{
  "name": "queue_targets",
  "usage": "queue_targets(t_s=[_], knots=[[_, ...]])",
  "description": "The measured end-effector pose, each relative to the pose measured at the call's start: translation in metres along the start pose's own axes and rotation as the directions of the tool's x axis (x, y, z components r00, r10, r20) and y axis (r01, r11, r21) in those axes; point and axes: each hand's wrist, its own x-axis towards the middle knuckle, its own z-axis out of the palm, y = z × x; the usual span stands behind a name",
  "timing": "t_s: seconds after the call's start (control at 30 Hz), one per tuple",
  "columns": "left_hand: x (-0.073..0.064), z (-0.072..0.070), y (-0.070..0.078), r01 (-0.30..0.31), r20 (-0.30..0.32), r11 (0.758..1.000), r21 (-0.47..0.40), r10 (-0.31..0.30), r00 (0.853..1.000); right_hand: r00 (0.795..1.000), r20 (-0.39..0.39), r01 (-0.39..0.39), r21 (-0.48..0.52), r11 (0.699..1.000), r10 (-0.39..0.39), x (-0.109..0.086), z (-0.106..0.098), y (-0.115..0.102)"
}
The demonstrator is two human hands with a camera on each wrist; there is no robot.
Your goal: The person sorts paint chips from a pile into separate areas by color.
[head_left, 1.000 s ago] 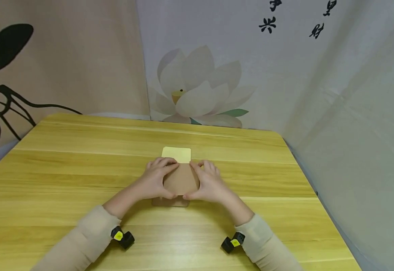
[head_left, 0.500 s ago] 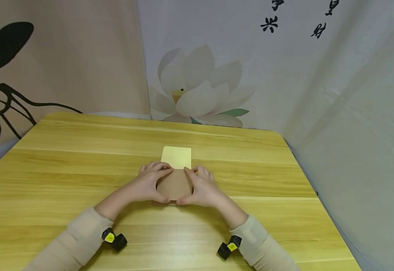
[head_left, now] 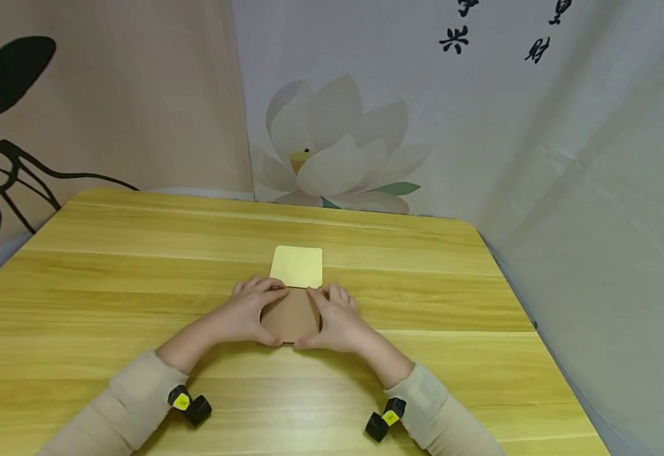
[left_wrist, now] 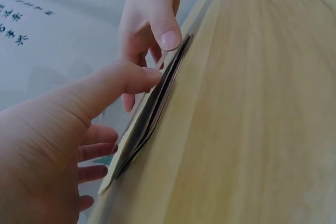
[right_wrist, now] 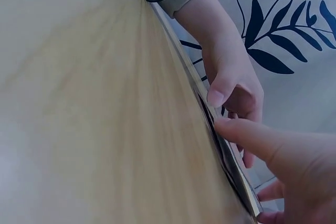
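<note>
A flat brown card (head_left: 291, 316) with a squarish outline lies low over the table between my two hands. My left hand (head_left: 245, 313) grips its left side, thumb at the near edge and index finger at the far edge. On the right side, my right hand (head_left: 339, 322) holds it the same way. Just beyond it a pale yellow rounded card (head_left: 296, 266) lies flat, its near edge meeting the brown one. In the left wrist view, thin layers (left_wrist: 157, 103) with dark gaps show beneath the top card; how many is unclear.
The wood-grain table (head_left: 138, 266) spreads around the hands. A curtain (head_left: 480, 139) with a printed lotus and black characters hangs behind it. Black devices with yellow marks (head_left: 181, 401) sit on both sleeves.
Both hands have drawn the brown card toward me and slightly left. More of the yellow card shows, and the brown piece that stuck out at the near side is now almost covered.
</note>
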Motion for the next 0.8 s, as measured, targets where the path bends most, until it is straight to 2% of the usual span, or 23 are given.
queue_targets(t_s=[0.3,0.8], knots=[[-0.0018,-0.0019,0.0018,0.016,0.046,1.000,-0.008,-0.015,0.999,1.000,0.010,0.005,-0.036,0.999,-0.005,0.0010,0.0047,0.0012],[-0.0048,-0.0026,-0.0026,0.001,0.040,1.000,-0.028,0.000,0.999,1.000,0.017,0.007,-0.058,0.998,-0.006,-0.0010,0.0036,0.0025]])
